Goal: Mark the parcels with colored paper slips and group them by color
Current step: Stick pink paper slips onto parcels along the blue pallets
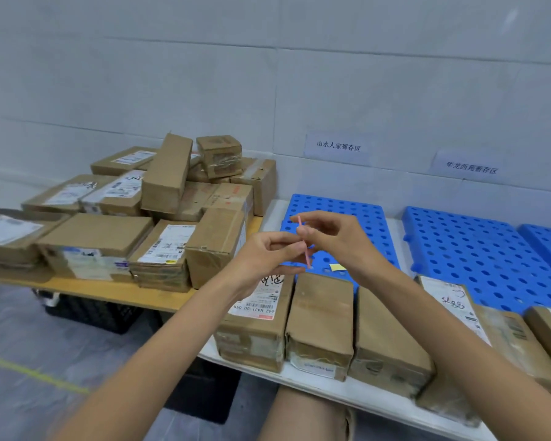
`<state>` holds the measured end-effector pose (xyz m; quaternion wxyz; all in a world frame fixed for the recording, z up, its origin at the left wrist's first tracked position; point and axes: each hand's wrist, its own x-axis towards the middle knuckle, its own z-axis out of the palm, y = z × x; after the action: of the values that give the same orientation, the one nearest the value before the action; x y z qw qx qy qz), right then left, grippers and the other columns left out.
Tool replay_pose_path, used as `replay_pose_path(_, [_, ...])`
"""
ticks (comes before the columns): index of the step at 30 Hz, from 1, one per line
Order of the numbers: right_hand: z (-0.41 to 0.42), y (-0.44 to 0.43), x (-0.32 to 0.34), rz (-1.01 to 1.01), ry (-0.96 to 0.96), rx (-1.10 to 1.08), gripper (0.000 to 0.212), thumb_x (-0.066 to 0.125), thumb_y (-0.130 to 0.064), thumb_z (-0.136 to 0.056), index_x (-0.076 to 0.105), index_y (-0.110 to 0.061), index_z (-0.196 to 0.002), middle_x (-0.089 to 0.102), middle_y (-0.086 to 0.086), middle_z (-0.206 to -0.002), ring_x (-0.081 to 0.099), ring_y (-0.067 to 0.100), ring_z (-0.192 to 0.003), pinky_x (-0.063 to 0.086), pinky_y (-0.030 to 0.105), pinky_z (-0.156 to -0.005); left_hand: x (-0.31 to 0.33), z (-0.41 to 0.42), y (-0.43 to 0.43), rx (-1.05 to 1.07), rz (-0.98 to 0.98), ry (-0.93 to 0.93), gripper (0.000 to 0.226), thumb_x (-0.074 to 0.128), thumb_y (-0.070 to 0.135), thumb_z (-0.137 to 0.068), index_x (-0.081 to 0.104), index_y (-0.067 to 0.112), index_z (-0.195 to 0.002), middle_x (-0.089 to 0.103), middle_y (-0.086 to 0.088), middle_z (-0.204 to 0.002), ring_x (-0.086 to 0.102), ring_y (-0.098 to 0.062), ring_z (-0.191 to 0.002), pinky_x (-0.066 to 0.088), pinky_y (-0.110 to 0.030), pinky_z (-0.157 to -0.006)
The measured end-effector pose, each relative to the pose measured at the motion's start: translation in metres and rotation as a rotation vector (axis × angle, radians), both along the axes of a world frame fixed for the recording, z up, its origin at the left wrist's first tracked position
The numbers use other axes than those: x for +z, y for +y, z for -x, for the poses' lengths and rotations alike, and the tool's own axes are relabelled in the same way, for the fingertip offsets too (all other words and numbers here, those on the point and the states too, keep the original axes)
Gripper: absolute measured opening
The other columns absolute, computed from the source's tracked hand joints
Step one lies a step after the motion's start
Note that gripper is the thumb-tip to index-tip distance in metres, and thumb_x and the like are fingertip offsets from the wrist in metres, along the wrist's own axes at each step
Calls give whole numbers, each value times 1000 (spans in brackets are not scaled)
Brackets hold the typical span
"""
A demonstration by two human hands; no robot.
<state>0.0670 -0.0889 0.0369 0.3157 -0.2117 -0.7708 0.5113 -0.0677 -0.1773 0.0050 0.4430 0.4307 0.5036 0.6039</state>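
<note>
Both my hands meet above the table's middle and pinch one pink paper slip (306, 253), seen edge-on. My left hand (269, 253) pinches its lower part; my right hand (334, 237) pinches its upper part. A yellow slip (337, 266) lies on the left blue perforated pallet (331, 211), just below my right hand. Under my hands a row of brown parcels stands along the front edge: one with a white label (255, 319), a plain one (322, 316) and another (385, 332). A pile of brown parcels (159, 211) fills the wooden table on the left.
More blue pallets (477, 249) lie to the right, with further parcels (506, 338) along the front edge. Two paper signs (338, 145) hang on the white wall. A black crate (96, 313) sits under the wooden table (115, 292). Yellow floor tape (29, 372) runs at lower left.
</note>
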Motion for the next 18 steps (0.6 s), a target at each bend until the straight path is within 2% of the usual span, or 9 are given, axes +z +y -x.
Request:
replay_pose_path(2, [4,-2,-1,19,-1,19,19,64,-16,-89,69,-12,-107,68,14,-85,65,10,-73,53,19,-68,-3,4,-2,34,-17,-8,21,62,10,-89,67,3,-108,73,-15,-97,71,-25,-92,58,-30,-77])
replay_pose_path(4, [10,-4,-2,47,16,50,15,63,-14,-90,70,-14,-103,70,7,-81,65,8,-72,53,19,-69,-5,10,-5,46,-29,-17,22,62,10,-89,67,0,-108,72,-15,-96,70,-25,-92,58,-32,-79])
replay_pose_path(8, [18,-6,-4,94,16,86,12,62,-12,-89,71,-15,-97,71,-3,-73,67,8,-74,53,17,-69,-9,16,-8,65,-39,-63,16,60,6,-89,69,4,-102,73,-12,-94,71,-20,-86,58,-25,-73])
replay_pose_path(11, [20,-6,-8,126,13,89,15,62,-15,-89,71,-14,-101,72,5,-78,67,17,-82,56,23,-79,-12,17,-9,59,-35,-92,16,61,8,-88,70,6,-101,73,-13,-95,71,-20,-87,57,-25,-73])
replay_pose_path(14, [23,-8,-12,168,35,87,14,63,-13,-89,71,-16,-100,73,14,-96,68,16,-85,56,22,-76,-14,19,-10,70,-21,-82,16,61,8,-89,70,5,-102,73,-13,-95,71,-20,-89,57,-26,-74])
replay_pose_path(16, [24,-9,-14,114,45,62,13,65,-14,-87,72,-19,-97,73,9,-98,70,10,-87,54,19,-77,-14,19,-10,118,-8,-25,19,61,13,-90,70,5,-104,73,-11,-98,70,-21,-93,57,-29,-79])
replay_pose_path(18, [25,-9,-15,-16,44,-1,14,66,-16,-87,71,-25,-96,74,6,-94,69,7,-87,52,17,-82,-13,20,-10,252,-9,47,20,61,20,-91,71,6,-102,73,-9,-98,69,-18,-96,57,-29,-83])
